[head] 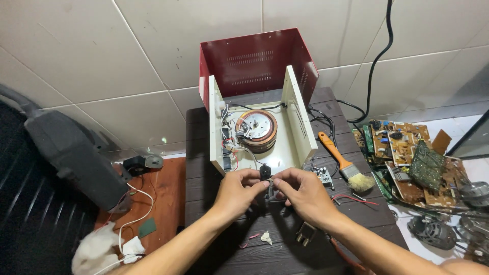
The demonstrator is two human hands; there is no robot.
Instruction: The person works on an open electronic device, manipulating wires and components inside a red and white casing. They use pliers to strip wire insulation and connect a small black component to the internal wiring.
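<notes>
My left hand (237,191) and my right hand (304,192) meet over a dark wooden table (204,183) and together pinch a small black electrical part (266,175) between their fingertips. Just beyond them stands an open cream metal casing (298,117) with a copper-wound round coil (257,130) and loose wires inside. Its dark red cover (254,61) stands upright behind it. A black plug (305,234) lies on the table under my right wrist.
An orange-handled paintbrush (341,163) lies right of the casing, next to a small circuit board (323,175) and red wires (356,198). Several circuit boards (407,153) are piled at the right. A dark machine body (71,158) and white cloth (97,249) sit at the left.
</notes>
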